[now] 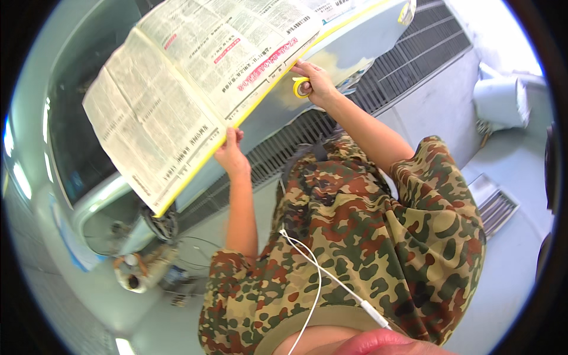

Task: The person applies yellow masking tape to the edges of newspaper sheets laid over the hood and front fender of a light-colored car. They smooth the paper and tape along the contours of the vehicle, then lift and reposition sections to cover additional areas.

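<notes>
A wide newspaper sheet (177, 84) lies slanted in front of me, with yellow masking tape (195, 171) along its near edge. My left hand (233, 153) pinches that taped edge near its middle, thumb on top. Farther right, my right hand (314, 84) has its fingertips at the same edge and keeps a small roll of yellow tape (301, 88) in its fingers. Beneath and beyond the paper is a light blue car body panel (275, 104) with a beige patch on it. More newspaper (330, 9) is at the top, bordered by yellow tape.
A dark floor grate (381, 75) runs beside the car. A car window (84, 133) and a wheel (160, 222) show at the left. Another person (144, 268) is low at the left, near cables. A pale covered object (501, 100) and a slotted metal item (497, 208) are at the right.
</notes>
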### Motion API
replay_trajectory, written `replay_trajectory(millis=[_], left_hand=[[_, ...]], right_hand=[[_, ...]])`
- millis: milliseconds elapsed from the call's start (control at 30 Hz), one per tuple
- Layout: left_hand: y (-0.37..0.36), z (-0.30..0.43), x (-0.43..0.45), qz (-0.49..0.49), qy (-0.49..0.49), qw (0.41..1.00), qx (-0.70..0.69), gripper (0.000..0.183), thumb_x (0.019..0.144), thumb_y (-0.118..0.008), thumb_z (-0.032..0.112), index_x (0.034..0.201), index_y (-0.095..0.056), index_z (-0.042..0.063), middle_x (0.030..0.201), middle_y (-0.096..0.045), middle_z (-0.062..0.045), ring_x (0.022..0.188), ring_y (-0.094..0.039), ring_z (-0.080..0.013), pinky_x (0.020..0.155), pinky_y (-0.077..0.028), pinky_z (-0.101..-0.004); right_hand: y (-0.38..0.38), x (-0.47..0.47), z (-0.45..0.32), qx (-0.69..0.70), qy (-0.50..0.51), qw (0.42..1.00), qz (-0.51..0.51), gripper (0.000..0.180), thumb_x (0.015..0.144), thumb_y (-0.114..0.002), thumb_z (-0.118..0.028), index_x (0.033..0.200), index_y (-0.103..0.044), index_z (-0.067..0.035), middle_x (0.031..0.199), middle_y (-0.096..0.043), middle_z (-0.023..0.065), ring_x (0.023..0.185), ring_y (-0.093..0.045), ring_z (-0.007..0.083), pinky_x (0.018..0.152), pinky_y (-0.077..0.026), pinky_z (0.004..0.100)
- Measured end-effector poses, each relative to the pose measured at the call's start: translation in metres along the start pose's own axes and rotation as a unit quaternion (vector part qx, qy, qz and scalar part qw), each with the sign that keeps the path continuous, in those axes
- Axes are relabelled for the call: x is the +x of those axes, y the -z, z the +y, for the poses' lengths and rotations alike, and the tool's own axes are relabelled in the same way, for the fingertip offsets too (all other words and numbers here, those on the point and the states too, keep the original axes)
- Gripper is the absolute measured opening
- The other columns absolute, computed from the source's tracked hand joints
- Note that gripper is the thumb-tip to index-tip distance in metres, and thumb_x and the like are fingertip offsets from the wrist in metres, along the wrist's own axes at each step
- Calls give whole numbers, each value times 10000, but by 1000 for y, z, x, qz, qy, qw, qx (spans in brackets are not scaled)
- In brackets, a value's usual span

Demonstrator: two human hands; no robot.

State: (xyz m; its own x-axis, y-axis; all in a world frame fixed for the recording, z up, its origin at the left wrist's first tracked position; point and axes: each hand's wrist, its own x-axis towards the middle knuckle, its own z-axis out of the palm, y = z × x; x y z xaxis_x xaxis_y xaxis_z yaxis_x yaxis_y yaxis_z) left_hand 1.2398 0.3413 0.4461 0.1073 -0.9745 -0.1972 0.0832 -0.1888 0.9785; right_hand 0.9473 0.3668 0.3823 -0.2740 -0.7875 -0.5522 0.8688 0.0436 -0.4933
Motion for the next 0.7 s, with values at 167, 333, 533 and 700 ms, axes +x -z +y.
replay_trajectory(millis=[167,333,533,700], left_hand=[[-5,17,-9,-44,31,997,48,308,1061,-717,135,1319,-654,-21,1084,-738,-97,908,-713,-190,820,-605,-339],[11,33,-13,-88,46,988,119,284,1066,-732,209,1282,-668,36,1162,-728,-68,1020,-692,-189,889,-549,-364],[18,28,-2,-119,39,982,138,350,1068,-736,263,1314,-648,30,1182,-719,-57,1025,-685,-172,884,-544,-331],[18,32,-2,-118,48,978,167,360,1077,-723,284,1310,-646,20,1183,-711,-41,1026,-674,-161,899,-547,-323]], right_hand=[[-7,-2,17,125,32,991,22,263,1057,-734,-281,1178,-718,-48,1072,-770,73,508,-438,52,474,-365,214],[-19,-8,30,130,100,984,72,274,1042,-750,-291,1081,-754,-20,944,-759,59,510,-469,61,471,-381,232],[-22,-5,35,139,147,974,99,317,1020,-770,-278,1031,-779,39,908,-771,78,564,-567,89,516,-456,267],[-24,-5,32,108,161,973,127,312,1021,-775,-272,1000,-769,39,831,-728,53,524,-510,61,475,-401,251]])
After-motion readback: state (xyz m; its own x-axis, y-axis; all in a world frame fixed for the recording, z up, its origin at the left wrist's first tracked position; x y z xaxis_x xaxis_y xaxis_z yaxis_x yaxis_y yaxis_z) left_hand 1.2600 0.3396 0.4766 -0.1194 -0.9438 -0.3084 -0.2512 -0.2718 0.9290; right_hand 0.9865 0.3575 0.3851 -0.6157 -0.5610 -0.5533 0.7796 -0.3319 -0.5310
